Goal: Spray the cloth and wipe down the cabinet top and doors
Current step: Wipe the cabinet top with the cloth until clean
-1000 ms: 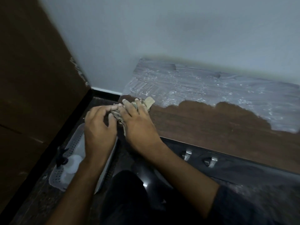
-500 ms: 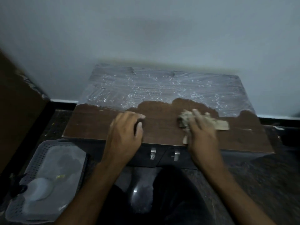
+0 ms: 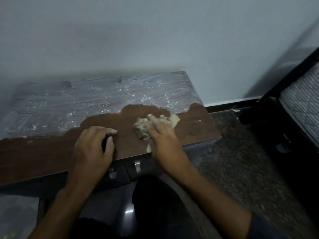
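Head view: a low cabinet stands against the pale wall (image 3: 155, 40), seen from above and a little to its front.
Cabinet top (image 3: 43, 152): brown wood along the front edge; the back half, toward the wall, is covered with a whitish, streaky film (image 3: 86, 100) with a ragged border across the middle.
Cloth (image 3: 143, 127): a crumpled beige rag on the brown strip, toward the right end of the top, close to the border of the film; one end sticks out past the fingers toward the right edge.
Right hand (image 3: 161, 133): lies palm down on the cloth, fingers spread and slightly bent over it, pressing it to the top; the fingertips look blurred.
Left hand (image 3: 94, 147): rests on the top near the front edge, just left of the cloth and apart from it; fingers curled under, thumb out toward the cloth. I can't tell if it has anything in it.
Doors (image 3: 143, 167): dark fronts below the front edge, with two small metal handles (image 3: 137, 166) side by side between the forearms.
Floor (image 3: 241, 169): dark, speckled, to the right of the cabinet.
Right corner: a black frame (image 3: 276, 104) with a ribbed grey panel leans by the wall.
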`<state>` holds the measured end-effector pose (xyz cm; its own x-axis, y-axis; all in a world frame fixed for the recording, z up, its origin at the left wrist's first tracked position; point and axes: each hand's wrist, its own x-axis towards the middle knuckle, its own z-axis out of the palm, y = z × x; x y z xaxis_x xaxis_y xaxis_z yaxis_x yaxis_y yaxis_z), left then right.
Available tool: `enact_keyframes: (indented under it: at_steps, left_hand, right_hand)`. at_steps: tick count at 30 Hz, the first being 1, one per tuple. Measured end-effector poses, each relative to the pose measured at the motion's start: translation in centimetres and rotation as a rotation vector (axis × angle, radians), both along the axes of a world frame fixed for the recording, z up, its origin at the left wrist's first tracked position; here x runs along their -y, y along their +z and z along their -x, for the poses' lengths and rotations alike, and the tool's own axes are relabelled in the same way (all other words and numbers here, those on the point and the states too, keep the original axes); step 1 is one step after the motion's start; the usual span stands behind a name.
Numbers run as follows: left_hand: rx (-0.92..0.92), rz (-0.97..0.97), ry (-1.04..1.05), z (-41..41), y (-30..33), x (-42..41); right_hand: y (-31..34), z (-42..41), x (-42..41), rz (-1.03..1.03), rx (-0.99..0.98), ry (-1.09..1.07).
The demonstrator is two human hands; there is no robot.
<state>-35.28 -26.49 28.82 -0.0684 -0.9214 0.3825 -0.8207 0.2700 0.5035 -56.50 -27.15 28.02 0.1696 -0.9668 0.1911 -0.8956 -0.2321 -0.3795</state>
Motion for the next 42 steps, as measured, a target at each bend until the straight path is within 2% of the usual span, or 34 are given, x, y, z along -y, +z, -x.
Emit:
enact_keyframes:
  at_steps: [4, 6, 10, 14, 17, 20, 23, 29, 33, 39, 42]
  left_hand:
    - [0.018, -0.019, -0.172, 5.7, 0.2, 1.5]
    - [0.056, -0.038, -0.237, 8.4, 0.4, 2.1]
    - [0.080, -0.059, -0.303, 11.9, 0.7, 2.8]
    - [0.065, -0.084, -0.332, 12.5, 0.9, 3.5]
    - [0.059, -0.086, -0.317, 12.6, 0.8, 3.7]
    - [0.050, -0.099, -0.296, 12.9, 0.8, 3.6]
    - [0.063, -0.085, -0.299, 13.1, 0.9, 3.5]
    - [0.053, -0.089, -0.287, 11.8, 1.0, 3.4]
    - [0.033, -0.066, -0.270, 11.3, 1.1, 3.1]
    - [0.056, -0.079, -0.267, 12.0, 1.0, 3.3]
    - [0.044, -0.076, -0.259, 11.2, 0.9, 3.4]
  right_hand:
    - [0.2, 8.0, 0.0, 0.003, 0.007, -0.284]
    - [-0.1, 7.2, -0.7, 0.017, -0.030, -0.305]
    - [-0.6, 6.6, -1.6, 0.013, -0.024, -0.160]
    - [0.0, 13.6, 1.2, -0.052, 0.010, -0.408]
    - [-0.1, 13.3, 1.2, -0.016, -0.026, -0.498]
    - [-0.9, 9.1, -2.0, 0.072, -0.054, -0.373]
    - [-1.4, 8.5, -3.4, 0.120, -0.004, -0.233]
    - [-0.8, 12.2, -1.7, 0.090, -0.035, -0.290]
    - [-1.1, 10.4, -1.6, 0.121, -0.042, -0.379]
    - [-1.2, 6.6, -1.0, 0.081, -0.078, -0.136]
    - [-1.0, 9.1, -0.8, 0.033, -0.061, -0.174]
